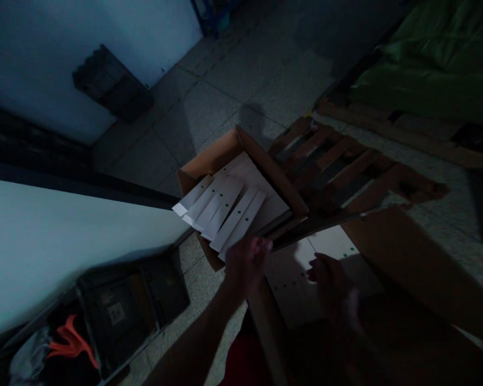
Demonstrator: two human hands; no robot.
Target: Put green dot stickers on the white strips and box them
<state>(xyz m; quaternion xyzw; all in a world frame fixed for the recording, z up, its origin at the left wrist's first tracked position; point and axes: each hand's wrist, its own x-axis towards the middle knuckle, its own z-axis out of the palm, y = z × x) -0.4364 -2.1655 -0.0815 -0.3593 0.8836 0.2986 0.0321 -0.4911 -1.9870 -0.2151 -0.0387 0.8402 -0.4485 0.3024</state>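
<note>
My left hand [246, 264] is closed, fingers curled in, just over the near edge of an open cardboard box [271, 165]; I see nothing in it. In that box lie flat white cartons [260, 174]. On top of them, several narrow white cartons with green dots [221, 209] are fanned out and stick out over the left side. My right hand [333, 281] hovers over or touches a row of white cartons [293, 292] in a second cardboard box [410, 262], nearer to me. Its fingers are curled, and deep shadow hides whether they hold anything.
A brown slatted pallet [342, 161] lies right of the far box. Beyond it, green sheeting [438, 69] covers a load on another pallet. Dark plastic crates [116, 305] stand at lower left, beside something orange [72, 340]. Another dark crate [110, 83] leans by the wall.
</note>
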